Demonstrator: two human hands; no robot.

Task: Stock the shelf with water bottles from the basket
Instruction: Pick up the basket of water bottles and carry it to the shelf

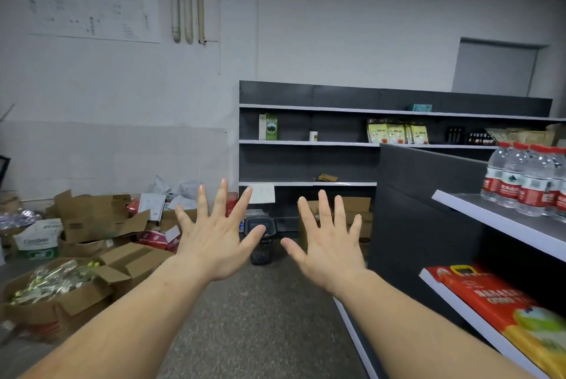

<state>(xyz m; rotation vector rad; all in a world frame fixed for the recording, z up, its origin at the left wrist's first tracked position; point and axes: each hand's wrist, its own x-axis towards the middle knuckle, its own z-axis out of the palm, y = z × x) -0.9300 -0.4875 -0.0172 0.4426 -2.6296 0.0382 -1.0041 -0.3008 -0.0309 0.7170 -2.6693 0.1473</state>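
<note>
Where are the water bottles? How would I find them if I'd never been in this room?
Look at the near grey shelf unit on the right. On its upper shelf, near the right edge, stand the water bottles in a tight cluster. They are the only clear bottles, with red caps and red labels.

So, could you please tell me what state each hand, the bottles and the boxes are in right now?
left hand: open, fingers spread, holding nothing
right hand: open, fingers spread, holding nothing
water bottles: upright, capped, grouped on the near shelf
cardboard boxes: flaps open, piled on the floor
basket: not in view
</note>
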